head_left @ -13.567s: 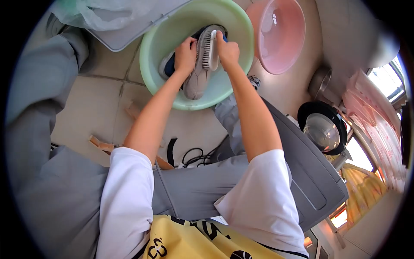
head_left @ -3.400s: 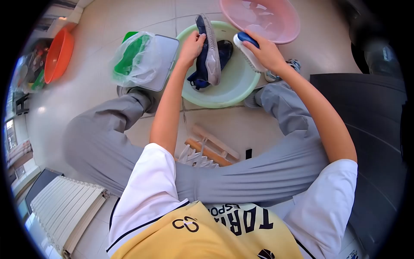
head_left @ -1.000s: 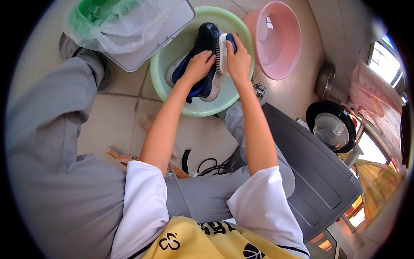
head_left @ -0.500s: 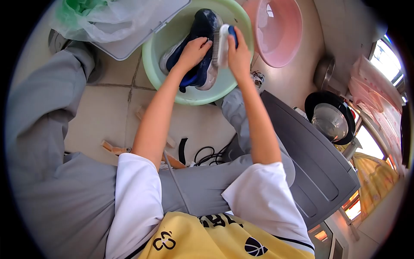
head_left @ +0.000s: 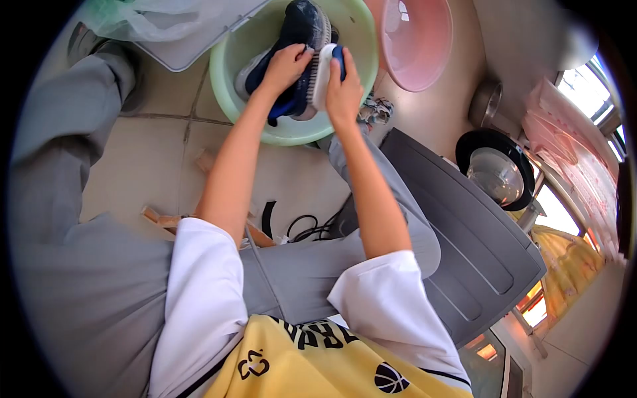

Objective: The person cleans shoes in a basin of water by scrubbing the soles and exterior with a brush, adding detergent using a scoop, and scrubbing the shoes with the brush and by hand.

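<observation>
Over the green basin (head_left: 220, 86), the left hand (head_left: 284, 69) grips the shoe (head_left: 298, 28) with curled fingers; it is probably soft, slippery, better held by its stiffer sole. The right hand (head_left: 344, 96) has fingers closed around the brush (head_left: 321, 78).

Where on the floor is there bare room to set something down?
Bare tiled floor lies between the left leg and left forearm. Another patch lies between the pink basin and metal pot. Crowded: inside the green basin, with navy shoe, brush, left hand and right hand; near the lap, with wooden pieces and a black strip.
</observation>
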{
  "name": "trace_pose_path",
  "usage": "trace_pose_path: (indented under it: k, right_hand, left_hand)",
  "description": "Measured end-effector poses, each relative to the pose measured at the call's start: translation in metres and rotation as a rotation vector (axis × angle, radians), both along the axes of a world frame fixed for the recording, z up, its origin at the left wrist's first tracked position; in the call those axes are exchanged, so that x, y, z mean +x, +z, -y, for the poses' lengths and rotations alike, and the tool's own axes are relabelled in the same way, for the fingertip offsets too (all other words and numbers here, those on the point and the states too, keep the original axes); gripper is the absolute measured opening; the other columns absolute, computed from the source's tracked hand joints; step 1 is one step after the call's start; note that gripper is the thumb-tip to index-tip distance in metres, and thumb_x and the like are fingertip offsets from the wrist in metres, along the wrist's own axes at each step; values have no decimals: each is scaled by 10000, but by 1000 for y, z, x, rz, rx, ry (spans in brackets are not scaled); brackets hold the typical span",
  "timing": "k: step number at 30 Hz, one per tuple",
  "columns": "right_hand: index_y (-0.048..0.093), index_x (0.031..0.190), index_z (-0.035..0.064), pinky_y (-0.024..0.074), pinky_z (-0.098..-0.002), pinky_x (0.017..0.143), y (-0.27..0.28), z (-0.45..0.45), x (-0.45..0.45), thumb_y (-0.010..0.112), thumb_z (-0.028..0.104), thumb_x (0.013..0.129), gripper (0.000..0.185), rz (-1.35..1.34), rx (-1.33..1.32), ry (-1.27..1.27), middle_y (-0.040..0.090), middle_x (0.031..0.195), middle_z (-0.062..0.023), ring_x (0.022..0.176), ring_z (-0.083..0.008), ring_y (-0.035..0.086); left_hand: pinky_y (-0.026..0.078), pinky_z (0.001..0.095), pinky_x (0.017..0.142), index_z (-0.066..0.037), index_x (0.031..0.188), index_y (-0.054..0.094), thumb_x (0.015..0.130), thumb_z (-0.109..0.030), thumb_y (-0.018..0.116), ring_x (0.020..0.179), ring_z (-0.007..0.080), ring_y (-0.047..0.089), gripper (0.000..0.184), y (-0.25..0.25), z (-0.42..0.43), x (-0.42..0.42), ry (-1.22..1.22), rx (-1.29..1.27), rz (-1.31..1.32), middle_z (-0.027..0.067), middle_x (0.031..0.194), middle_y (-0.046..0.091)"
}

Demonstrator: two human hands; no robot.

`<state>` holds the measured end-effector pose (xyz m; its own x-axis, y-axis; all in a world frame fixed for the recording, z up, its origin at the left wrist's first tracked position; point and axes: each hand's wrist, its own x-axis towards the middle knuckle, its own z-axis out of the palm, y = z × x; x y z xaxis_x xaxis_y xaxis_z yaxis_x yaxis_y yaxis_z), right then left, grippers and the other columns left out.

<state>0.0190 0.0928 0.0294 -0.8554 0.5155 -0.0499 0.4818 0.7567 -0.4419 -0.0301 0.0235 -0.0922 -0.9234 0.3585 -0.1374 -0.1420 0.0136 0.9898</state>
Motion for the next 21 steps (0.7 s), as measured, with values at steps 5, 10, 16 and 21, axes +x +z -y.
trace_pose_path:
  k: [5,10,16,21]
  right_hand:
    - [517,1178,88,450,-437,728,-8,-25,-64,472,313,874,381,-72,49,81,591,948,-256,851,-424,570]
    - [541,1132,52,429,-414,806,7,-10,-113,485,299,865,369,215,60,82,576,1023,-230,943,-383,554]
    - [456,1225,71,433,-405,784,-5,-17,-31,456,307,885,414,-12,22,98,584,1010,-231,915,-405,559]
    - [434,1252,82,438,-388,782,0,12,39,446,294,897,414,65,-19,-154,568,1038,-245,924,-399,562]
  left_hand:
    - [371,352,543,16,767,509,860,-246,513,556,299,422,278,5,0,2,-17,-17,44,166,635,485]
    - [374,361,539,21,748,510,844,-266,527,561,336,453,303,6,8,-8,21,1,189,188,618,488]
    - [371,331,544,32,784,514,859,-254,524,536,247,418,295,-2,0,-2,-47,71,112,176,619,481]
    - [371,345,548,36,772,512,855,-247,526,542,280,415,295,-2,-9,7,-34,64,38,175,616,454]
